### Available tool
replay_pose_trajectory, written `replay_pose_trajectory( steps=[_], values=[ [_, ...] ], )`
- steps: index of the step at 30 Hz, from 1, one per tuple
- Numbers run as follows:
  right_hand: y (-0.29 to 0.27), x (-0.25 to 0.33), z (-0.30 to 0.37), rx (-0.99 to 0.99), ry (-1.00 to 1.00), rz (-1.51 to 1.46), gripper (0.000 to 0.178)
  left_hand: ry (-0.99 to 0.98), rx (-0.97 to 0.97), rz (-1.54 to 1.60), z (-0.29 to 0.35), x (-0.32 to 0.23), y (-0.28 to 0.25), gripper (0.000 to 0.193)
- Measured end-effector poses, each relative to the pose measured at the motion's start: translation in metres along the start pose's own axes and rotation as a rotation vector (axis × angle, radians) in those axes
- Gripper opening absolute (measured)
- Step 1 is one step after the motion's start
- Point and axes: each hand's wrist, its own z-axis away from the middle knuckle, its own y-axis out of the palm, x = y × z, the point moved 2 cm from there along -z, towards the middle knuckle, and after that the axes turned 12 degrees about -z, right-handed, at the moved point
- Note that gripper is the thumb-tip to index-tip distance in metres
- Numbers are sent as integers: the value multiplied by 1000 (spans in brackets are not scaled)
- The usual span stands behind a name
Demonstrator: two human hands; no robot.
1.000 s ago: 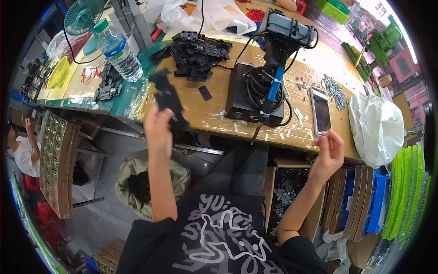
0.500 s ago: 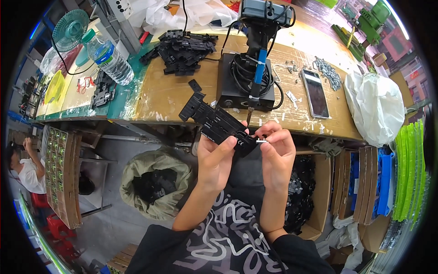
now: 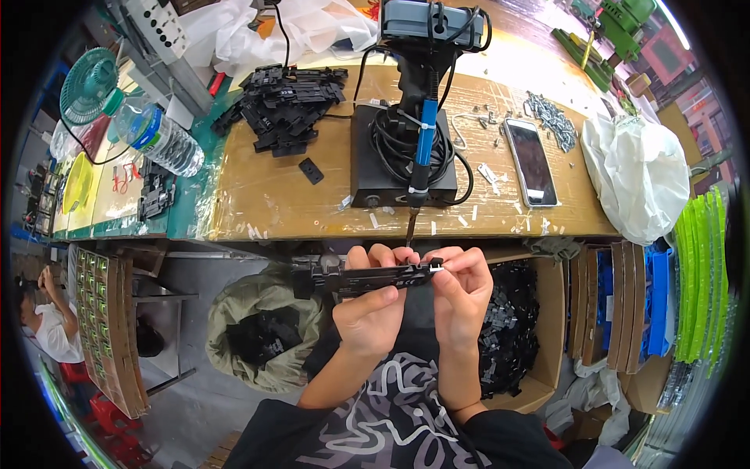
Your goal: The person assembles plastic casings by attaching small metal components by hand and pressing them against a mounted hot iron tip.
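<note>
The person's left hand (image 3: 367,322) had the long black plastic part (image 3: 355,280) gripped between thumb and fingers, the thumb lying along its near side and the fingers curled behind it. The right hand (image 3: 462,303) was close beside it, thumb and fingers pinching a small white piece (image 3: 436,269) at the part's right end. I couldn't tell from where I stood whether the piece was seated in the part or only touching it

Both hands were held in front of the worktop (image 3: 258,205), just short of its near edge, so the part was in the air over the person's lap. Right above the fingers, a blue-handled tool (image 3: 426,133) pointed its thin tip downward, mounted in front of a black box (image 3: 369,176) draped in coiled cable. To the left of that box was a heap of black parts (image 3: 285,105), with a small black plate (image 3: 311,170) lying by itself nearby. Over on the right I saw a phone (image 3: 531,164), a scatter of small metal pieces (image 3: 553,117) and a crumpled white bag (image 3: 637,180)
</note>
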Motion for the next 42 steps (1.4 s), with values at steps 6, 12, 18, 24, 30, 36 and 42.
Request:
replay_pose_trajectory(
  steps=[6,12,18,24,30,36,42],
  values=[
    [-8,8,-5,29,-11,17,14,-18,61,-2,-5,9,-4,29],
    [-22,13,-1,29,-21,108,21,7,226,-383,-1,12,-15,29],
    [-45,17,5,178,-51,102,24,-726,218,-358,25,14,-55,20],
    [-56,1,1,400,167,97,21,-951,243,-149,28,13,-45,28],
    [-61,-13,4,-19,211,490,25,-329,-31,-880,7,19,-53,10],
    [-59,-23,28,-9,697,421,25,-236,-135,-1058,-3,28,-66,11],
    [-55,-23,26,-77,618,385,26,-229,-105,-1053,-9,31,-65,11]
  ],
)
